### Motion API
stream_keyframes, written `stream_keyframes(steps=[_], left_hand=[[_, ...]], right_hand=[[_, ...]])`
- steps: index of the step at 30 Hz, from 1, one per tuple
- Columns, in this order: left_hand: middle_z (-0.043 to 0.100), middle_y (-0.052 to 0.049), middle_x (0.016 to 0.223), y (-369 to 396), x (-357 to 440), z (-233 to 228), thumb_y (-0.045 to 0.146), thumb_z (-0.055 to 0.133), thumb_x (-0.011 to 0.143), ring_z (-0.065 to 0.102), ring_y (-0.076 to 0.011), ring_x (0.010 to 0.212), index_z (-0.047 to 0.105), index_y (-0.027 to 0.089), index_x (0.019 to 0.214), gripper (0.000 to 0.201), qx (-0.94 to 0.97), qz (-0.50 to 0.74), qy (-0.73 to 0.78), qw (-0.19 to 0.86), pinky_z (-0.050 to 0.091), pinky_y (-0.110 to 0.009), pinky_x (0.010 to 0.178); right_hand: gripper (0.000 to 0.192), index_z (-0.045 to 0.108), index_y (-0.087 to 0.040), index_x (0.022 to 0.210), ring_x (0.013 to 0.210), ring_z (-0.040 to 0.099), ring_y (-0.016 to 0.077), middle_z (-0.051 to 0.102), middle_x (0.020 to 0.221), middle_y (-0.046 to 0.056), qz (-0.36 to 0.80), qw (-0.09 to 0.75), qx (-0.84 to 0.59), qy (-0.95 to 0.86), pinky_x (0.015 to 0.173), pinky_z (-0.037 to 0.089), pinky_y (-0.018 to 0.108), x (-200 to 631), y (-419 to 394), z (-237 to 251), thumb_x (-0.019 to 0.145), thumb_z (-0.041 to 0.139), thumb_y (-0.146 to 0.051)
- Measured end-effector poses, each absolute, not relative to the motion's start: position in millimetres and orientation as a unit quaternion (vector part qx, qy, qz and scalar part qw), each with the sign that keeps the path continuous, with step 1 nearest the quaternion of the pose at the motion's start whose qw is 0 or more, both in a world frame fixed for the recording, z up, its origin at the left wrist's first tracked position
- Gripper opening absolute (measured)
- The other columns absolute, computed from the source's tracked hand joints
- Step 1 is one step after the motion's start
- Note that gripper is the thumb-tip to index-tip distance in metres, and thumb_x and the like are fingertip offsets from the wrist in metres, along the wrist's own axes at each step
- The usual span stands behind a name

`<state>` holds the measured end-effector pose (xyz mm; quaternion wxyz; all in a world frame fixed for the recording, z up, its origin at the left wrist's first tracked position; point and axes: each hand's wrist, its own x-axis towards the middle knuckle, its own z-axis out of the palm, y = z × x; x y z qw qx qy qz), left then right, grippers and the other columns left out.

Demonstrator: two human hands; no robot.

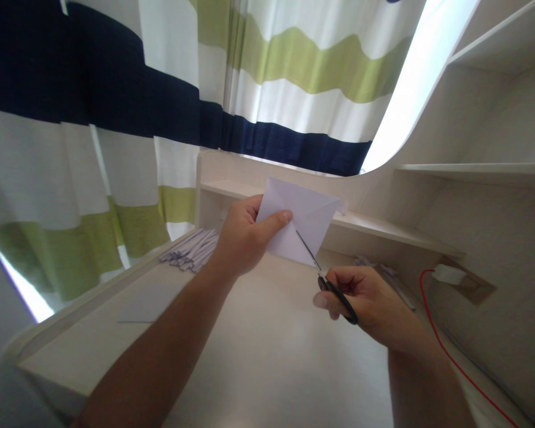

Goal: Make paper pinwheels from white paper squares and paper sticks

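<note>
My left hand (249, 233) is closed on a square sheet of white paper (310, 205), thumb on its face and fingers behind it. Faint diagonal creases run across the sheet, which is held up above the desk. In my right hand (365, 297) is a pair of scissors (315, 261) with black handles. Its blades point up and left over the lower part of the paper, the tip near my left thumb. The blades look nearly together; whether they have cut into the sheet I cannot tell.
A pile of folded paper strips (191, 249) lies at the left on the pale desk (267, 356), with a flat white sheet (147, 302) nearer me. More paper pieces (383, 270) lie at the back right. A red cable (437, 333) runs from a white plug (448, 274) down the right wall.
</note>
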<state>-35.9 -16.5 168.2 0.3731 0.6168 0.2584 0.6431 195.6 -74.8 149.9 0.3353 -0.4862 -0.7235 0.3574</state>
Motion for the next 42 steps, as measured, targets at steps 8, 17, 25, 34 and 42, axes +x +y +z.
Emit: stream_keyframes(steps=[8,17,25,34,42], left_hand=[[0.079,-0.006,0.083,-17.7,-34.8,168.6,0.039,0.08,0.081,0.068,-0.0176,0.067,0.079,0.017,0.088,0.023,0.619,0.643,0.248,0.377,0.051,-0.025,0.056],[0.08,-0.005,0.084,-16.3,-34.5,166.8,0.038,0.081,0.083,0.068,-0.0167,0.067,0.08,0.017,0.089,0.022,0.618,0.643,0.24,0.383,0.051,-0.024,0.057],[0.078,-0.005,0.081,-17.9,-34.0,168.5,0.038,0.08,0.082,0.067,-0.0171,0.065,0.079,0.017,0.088,0.022,0.62,0.642,0.248,0.378,0.05,-0.024,0.054],[0.079,-0.004,0.082,-15.8,-32.7,164.5,0.038,0.081,0.084,0.067,-0.0159,0.065,0.08,0.018,0.087,0.021,0.619,0.648,0.236,0.374,0.049,-0.023,0.055],[0.079,-0.005,0.082,-16.4,-32.9,164.9,0.038,0.08,0.084,0.066,-0.0159,0.065,0.08,0.017,0.088,0.022,0.623,0.643,0.239,0.376,0.049,-0.023,0.055]], right_hand=[[0.043,0.062,-0.019,0.06,0.055,0.042,0.0106,0.056,0.057,-0.003,0.367,0.341,-0.486,-0.716,0.053,0.028,0.027,193.9,-75.6,149.9,0.076,0.091,-0.046],[0.042,0.063,-0.019,0.061,0.055,0.043,0.0107,0.056,0.058,-0.003,0.374,0.343,-0.472,-0.721,0.054,0.029,0.028,194.4,-75.4,149.3,0.078,0.089,-0.047],[0.044,0.062,-0.02,0.059,0.055,0.043,0.0111,0.055,0.056,-0.003,0.363,0.344,-0.479,-0.721,0.054,0.031,0.028,193.5,-75.5,150.1,0.076,0.09,-0.049],[0.041,0.062,-0.019,0.061,0.055,0.041,0.0105,0.055,0.058,-0.003,0.39,0.35,-0.468,-0.712,0.054,0.028,0.028,194.7,-74.1,147.3,0.076,0.091,-0.045],[0.044,0.061,-0.019,0.059,0.055,0.04,0.0102,0.053,0.056,-0.004,0.381,0.35,-0.471,-0.714,0.053,0.027,0.028,192.3,-75.8,151.0,0.074,0.092,-0.046]])
